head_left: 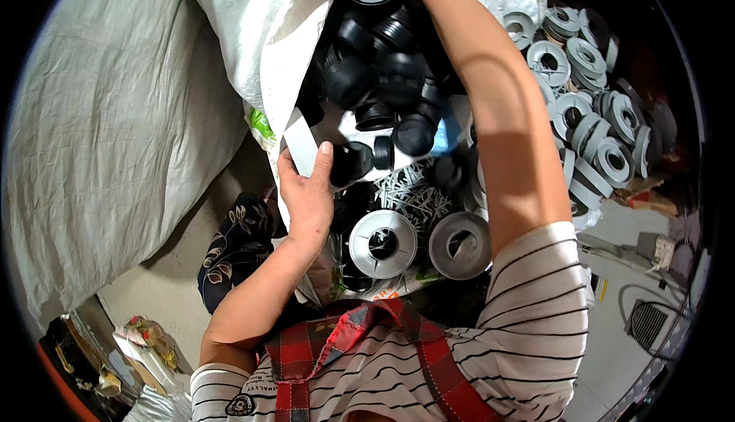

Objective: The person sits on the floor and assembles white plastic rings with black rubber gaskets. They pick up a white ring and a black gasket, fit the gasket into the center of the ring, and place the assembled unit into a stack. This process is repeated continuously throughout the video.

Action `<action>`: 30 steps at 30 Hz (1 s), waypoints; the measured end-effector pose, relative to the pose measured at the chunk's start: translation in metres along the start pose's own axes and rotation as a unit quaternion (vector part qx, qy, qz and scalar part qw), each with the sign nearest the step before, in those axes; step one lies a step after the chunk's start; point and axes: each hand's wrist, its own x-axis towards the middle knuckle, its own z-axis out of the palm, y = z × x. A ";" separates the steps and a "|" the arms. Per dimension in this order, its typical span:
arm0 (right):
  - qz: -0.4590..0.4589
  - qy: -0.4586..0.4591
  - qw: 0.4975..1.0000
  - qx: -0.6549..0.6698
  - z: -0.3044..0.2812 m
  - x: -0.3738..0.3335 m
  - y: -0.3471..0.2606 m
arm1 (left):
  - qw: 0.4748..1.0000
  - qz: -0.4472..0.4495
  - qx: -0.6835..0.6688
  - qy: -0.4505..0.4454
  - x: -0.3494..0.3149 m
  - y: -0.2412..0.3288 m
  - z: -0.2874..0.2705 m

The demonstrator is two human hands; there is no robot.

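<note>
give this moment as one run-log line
left hand: holding edge of white sack; right arm: extended, hand out of view; black parts: clustered between arms; grey rings: piled at right

Black fittings (400, 78), grey rings (588, 135), white sack (268, 24), red-checked straps (440, 364), leaf-patterned trousers (239, 234), perhaps navy

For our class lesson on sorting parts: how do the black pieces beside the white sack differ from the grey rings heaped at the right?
Colour: the black pieces are dark; the grey rings are pale.
Shape: several black pieces look rounded or ribbed, while many grey rings show a wide central hole.
Place: the black pieces lie beside the white sack, the grey rings farther right.
Both are circular in outline and numerous.
</note>
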 end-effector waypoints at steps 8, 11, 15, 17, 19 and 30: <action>-0.091 -0.263 0.959 0.047 0.029 -0.071 0.005 | 0.988 -0.148 -0.019 -0.029 0.028 -0.026 -0.001; -0.011 -0.100 0.995 -0.021 0.011 -0.148 0.015 | 0.981 -0.168 0.043 -0.083 0.021 -0.030 0.007; 0.015 -0.275 0.959 -0.058 -0.024 -0.211 0.022 | 0.957 -0.077 0.195 -0.200 0.008 -0.049 0.005; 0.040 -0.316 0.948 -0.024 -0.039 -0.252 0.024 | 0.926 -0.072 0.252 -0.273 -0.002 -0.024 0.005; 0.042 -0.337 0.940 -0.025 -0.045 -0.290 0.018 | 0.900 0.021 0.327 -0.288 0.000 -0.051 0.000; 0.236 -0.218 0.940 0.115 -0.137 -0.365 -0.012 | 0.921 -0.144 -0.150 -0.328 0.004 0.040 -0.017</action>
